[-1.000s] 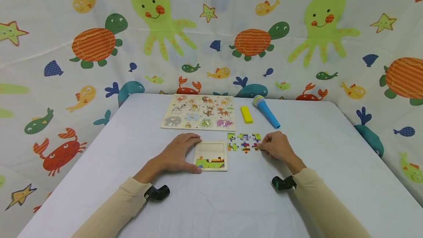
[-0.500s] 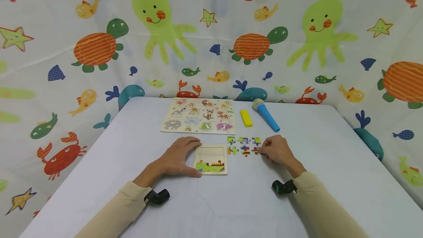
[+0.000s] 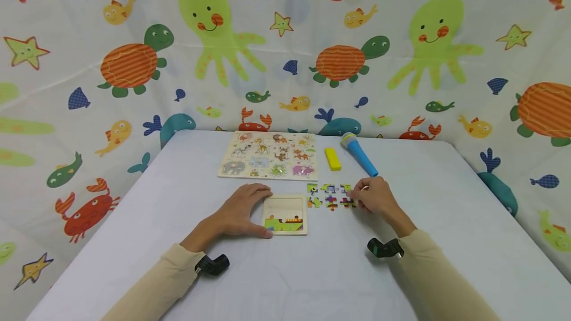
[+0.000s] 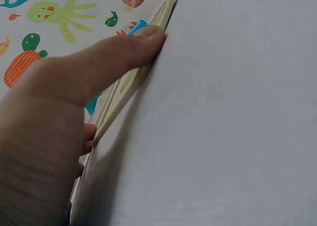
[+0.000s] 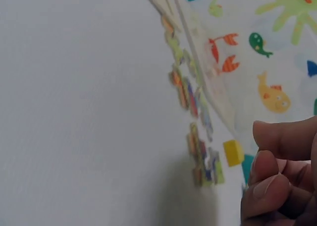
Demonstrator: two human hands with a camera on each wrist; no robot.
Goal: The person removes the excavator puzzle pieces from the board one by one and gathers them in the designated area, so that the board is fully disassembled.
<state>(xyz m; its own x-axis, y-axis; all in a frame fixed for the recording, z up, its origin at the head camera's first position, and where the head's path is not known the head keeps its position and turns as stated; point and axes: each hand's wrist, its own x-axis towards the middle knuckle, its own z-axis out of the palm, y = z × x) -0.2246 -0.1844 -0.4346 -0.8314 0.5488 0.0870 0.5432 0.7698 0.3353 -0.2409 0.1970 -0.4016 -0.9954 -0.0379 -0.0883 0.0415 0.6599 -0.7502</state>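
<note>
A small square wooden puzzle tray [image 3: 285,196] lies flat, its bottom strip filled with green and colourful pieces. My left hand [image 3: 238,213] holds the tray's left side, thumb at the near corner and fingers at the far one. In the left wrist view the thumb [image 4: 116,62] lies along the tray's edge. Several loose jigsaw pieces [image 3: 331,202] sit in two rows right of the tray. Over the right end of these rows is my right hand [image 3: 378,196], fingers bent. The right wrist view shows a gap between thumb and fingers, with nothing held.
Behind the tray lies a wooden animal puzzle board [image 3: 267,155]. A yellow block [image 3: 332,159] and a blue toy microphone [image 3: 360,155] lie to its right. A white cloth covers the table [image 3: 294,281], and a sea-animal curtain [image 3: 276,48] hangs behind.
My right fingers have let go of the lower right jigsaw piece and moved slightly up and right. That piece now shows fully. My left hand stays on the tray.
</note>
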